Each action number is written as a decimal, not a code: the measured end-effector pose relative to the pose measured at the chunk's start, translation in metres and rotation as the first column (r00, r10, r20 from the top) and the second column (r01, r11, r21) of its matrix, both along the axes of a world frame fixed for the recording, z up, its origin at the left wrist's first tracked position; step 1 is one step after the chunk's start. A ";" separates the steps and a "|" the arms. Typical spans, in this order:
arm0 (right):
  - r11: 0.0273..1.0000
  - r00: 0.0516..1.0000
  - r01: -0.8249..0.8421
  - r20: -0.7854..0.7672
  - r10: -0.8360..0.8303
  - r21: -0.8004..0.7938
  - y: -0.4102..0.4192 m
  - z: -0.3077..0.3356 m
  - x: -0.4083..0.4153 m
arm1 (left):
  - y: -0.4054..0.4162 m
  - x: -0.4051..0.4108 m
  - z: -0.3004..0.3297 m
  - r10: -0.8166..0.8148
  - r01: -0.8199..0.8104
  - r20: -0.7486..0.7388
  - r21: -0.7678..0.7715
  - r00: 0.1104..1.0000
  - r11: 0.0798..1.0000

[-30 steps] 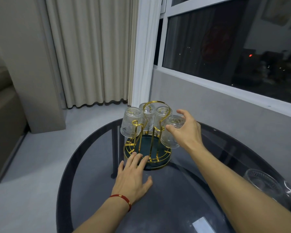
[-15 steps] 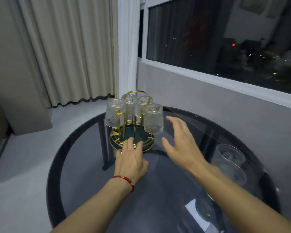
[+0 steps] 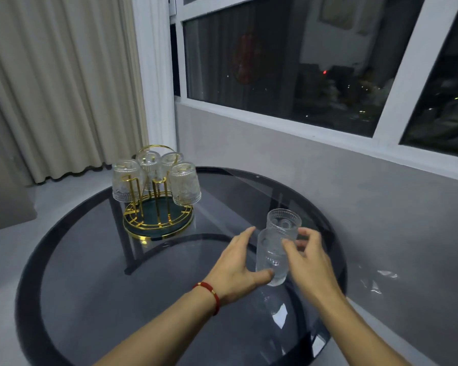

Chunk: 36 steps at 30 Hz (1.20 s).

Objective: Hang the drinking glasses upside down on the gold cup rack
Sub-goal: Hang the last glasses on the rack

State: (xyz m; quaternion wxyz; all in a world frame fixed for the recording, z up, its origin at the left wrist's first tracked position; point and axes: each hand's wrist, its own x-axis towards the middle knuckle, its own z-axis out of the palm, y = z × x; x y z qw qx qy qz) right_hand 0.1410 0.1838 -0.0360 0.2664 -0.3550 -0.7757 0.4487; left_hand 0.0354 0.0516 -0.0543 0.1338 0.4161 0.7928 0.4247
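The gold cup rack (image 3: pixel 158 228) stands on its dark green round base at the back left of the glass table, with several clear textured glasses (image 3: pixel 184 184) hanging upside down on it. Two more drinking glasses stand upright at the table's right side. My left hand (image 3: pixel 236 268) wraps the near glass (image 3: pixel 269 256), thumb against its lower front and fingers along its left side. My right hand (image 3: pixel 308 256) curls around the far glass (image 3: pixel 283 223), thumb in front and fingers on its right. Both glasses rest on the table.
The round dark glass table (image 3: pixel 95 260) has a thick black rim. A grey wall and a window sill run close along its right and far side. Cream curtains hang at the back left.
My left hand left the rack's base and my right hand left the hung glass. Both moved right to the two upright glasses. The view swung right.
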 end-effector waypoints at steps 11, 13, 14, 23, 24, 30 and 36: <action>0.997 0.996 -0.071 -0.056 0.073 0.026 0.006 -0.011 0.004 | 0.024 0.012 0.001 0.123 -0.121 -0.032 0.036 0.992 0.992; 0.992 0.991 -0.125 -0.045 0.125 0.009 0.003 -0.010 0.000 | 0.015 0.007 0.006 0.158 -0.158 -0.053 0.010 0.986 0.987; 0.988 0.987 -0.155 -0.050 0.155 -0.014 0.001 -0.010 -0.002 | 0.009 0.003 0.008 0.176 -0.176 -0.055 0.002 0.983 0.984; 0.888 0.912 -0.410 -0.068 0.405 -0.209 -0.035 -0.032 -0.056 | -0.057 -0.039 0.026 0.306 -0.405 0.401 0.188 0.863 0.895; 0.856 0.894 -0.447 -0.083 0.441 -0.260 -0.040 -0.033 -0.064 | -0.063 -0.044 0.027 0.287 -0.449 0.514 0.223 0.808 0.865; 0.637 0.810 -0.586 -0.346 0.473 -0.501 -0.067 -0.030 -0.096 | -0.087 -0.074 0.026 0.209 -0.518 0.701 0.262 0.682 0.814; 0.854 0.840 -0.519 -0.173 0.515 0.020 -0.065 0.004 -0.101 | -0.142 -0.122 0.004 0.224 -0.249 0.261 0.066 0.939 0.966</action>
